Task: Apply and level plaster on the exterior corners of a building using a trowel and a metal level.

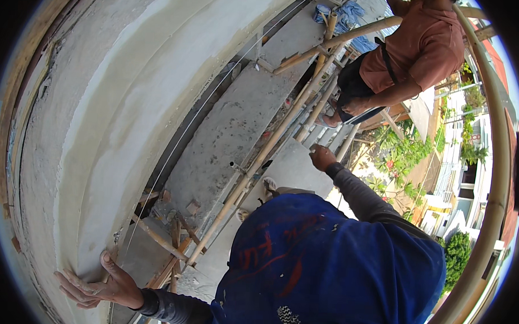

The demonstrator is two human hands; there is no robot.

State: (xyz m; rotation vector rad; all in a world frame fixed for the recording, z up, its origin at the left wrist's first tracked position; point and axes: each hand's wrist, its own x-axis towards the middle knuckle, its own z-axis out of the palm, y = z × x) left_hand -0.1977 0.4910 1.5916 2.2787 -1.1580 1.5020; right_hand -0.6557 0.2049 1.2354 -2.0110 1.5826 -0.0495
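Presently, left hand [99,286] spread, fingers against the wall [132,115], which runs along the person's left; right hand [322,157] curled, any grip unclear; best, I judge, a light, even touch, lest a damp surface dent; wall pale grey, banded smooth beige, rougher toward its far-left side.

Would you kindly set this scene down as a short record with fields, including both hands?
Left hand: fairly flat, touching the pale grey plastered wall
Right hand: curled, away from the wall; whether it grips anything is unclear
Clothing: loose dark blue shirt with red markings
Co-worker: person in a reddish-brown shirt, upper right
Right edge: thick, round bamboo pole
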